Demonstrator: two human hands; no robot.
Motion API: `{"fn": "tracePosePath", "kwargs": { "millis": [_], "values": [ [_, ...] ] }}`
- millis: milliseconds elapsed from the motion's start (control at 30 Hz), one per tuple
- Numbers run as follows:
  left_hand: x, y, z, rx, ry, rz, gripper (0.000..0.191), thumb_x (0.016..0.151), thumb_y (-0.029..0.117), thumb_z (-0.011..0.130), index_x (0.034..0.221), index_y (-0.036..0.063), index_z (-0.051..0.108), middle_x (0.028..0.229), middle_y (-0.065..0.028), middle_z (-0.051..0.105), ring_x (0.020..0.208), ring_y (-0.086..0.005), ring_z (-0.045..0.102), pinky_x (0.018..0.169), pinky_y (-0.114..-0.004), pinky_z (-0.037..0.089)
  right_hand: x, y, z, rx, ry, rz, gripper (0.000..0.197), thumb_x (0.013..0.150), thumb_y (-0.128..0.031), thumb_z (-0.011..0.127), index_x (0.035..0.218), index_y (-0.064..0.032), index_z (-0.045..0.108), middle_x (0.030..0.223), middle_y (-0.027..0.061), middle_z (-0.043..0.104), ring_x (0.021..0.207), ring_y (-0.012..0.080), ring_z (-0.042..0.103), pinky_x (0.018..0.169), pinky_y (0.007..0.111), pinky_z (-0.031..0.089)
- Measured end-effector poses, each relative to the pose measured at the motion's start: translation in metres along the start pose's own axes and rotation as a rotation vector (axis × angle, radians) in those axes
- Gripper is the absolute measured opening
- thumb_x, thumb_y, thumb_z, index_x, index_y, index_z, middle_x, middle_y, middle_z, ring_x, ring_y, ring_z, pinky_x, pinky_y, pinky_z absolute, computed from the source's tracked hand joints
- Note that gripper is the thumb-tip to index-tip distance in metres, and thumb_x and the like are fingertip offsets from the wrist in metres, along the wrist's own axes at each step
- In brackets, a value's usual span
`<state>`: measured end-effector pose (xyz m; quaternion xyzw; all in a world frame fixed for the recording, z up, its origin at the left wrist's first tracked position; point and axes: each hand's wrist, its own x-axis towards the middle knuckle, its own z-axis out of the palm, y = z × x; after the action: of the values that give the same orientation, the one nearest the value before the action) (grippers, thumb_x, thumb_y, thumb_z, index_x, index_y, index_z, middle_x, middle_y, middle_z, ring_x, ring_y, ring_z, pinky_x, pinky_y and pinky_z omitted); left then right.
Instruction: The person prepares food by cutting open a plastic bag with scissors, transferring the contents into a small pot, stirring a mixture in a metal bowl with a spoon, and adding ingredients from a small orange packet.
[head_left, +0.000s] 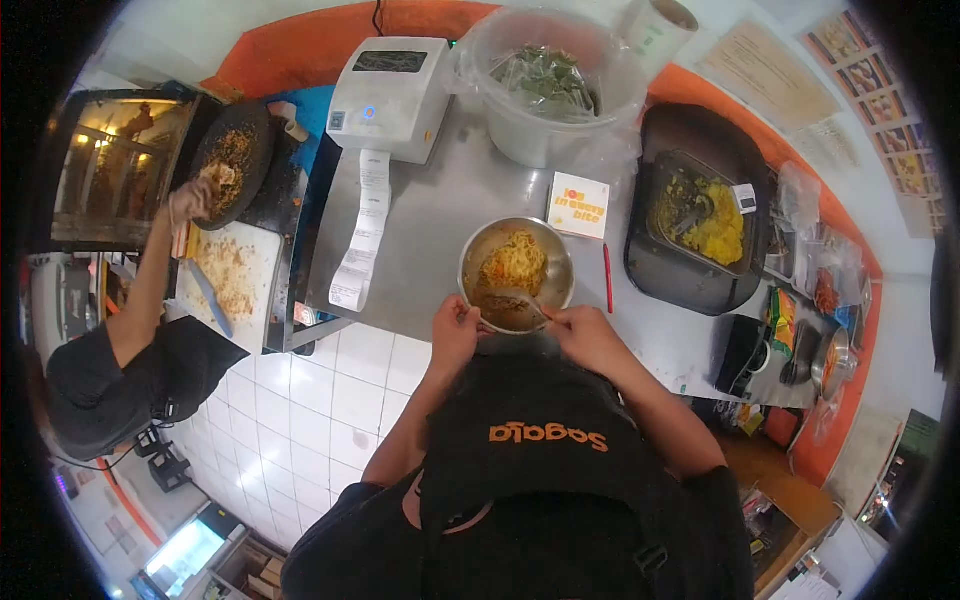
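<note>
A stainless steel mixing bowl (564, 259) is at the front edge of the metal counter, with yellow noodles (517, 262) inside. My left hand (456, 326) grips the bowl's near left rim, thumb at the edge. In my right hand (581, 334) is the handle of a metal spoon (517, 298), whose head lies in the bowl over a reddish-brown sauce or seasoning. Beyond the bowl's right side lie a square printed card or box (579, 204) and a red pen (608, 277).
A label printer (390, 97) trails a printed paper strip (364, 232). Behind stands a plastic-lined tub (525, 139) of leaves. A black tray (645, 255) holds a pan of yellow food. At left, a co-worker's gloved hand (193, 201) touches food on a dark stone mortar (251, 142), near a knife (210, 298).
</note>
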<state>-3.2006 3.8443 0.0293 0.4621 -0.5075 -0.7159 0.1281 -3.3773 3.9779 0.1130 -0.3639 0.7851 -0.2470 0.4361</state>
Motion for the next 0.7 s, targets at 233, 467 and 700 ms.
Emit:
{"fn": "tracePosePath", "kwargs": {
  "millis": [233, 467, 700],
  "values": [
    [0.003, -0.006, 0.001, -0.027, -0.045, -0.01, 0.006, 0.093, 0.004, 0.047, 0.093, -0.0009, 0.043, 0.09, -0.0152, 0.058, 0.071, -0.0235, 0.066, 0.061, -0.032, 0.059, 0.034, 0.046, 0.017, 0.078, 0.374, 0.006, 0.028, 0.085, -0.017, 0.058, 0.11, -0.0051, 0.065, 0.073, 0.0262, 0.06, 0.067, 0.0375, 0.062, 0.064, 0.042, 0.049],
    [0.004, -0.005, -0.004, -0.097, -0.041, -0.064, 0.006, 0.093, 0.006, 0.047, 0.095, 0.0006, 0.045, 0.089, -0.0125, 0.059, 0.07, -0.0201, 0.065, 0.062, -0.03, 0.057, -0.012, 0.008, 0.006, -0.081, -0.011, -0.01, 0.025, 0.086, -0.02, 0.058, 0.107, -0.0122, 0.068, 0.077, 0.022, 0.063, 0.07, 0.0384, 0.062, 0.066, 0.044, 0.05],
    [-0.001, -0.011, 0.0, 0.045, 0.026, 0.037, 0.005, 0.093, 0.004, 0.049, 0.094, 0.0003, 0.046, 0.086, -0.0103, 0.059, 0.071, -0.019, 0.066, 0.063, -0.03, 0.058, 0.015, 0.018, 0.009, -0.273, 0.415, -0.05, 0.021, 0.087, -0.023, 0.056, 0.096, -0.0098, 0.069, 0.077, 0.0231, 0.062, 0.073, 0.0383, 0.062, 0.07, 0.048, 0.049]
  ]
}}
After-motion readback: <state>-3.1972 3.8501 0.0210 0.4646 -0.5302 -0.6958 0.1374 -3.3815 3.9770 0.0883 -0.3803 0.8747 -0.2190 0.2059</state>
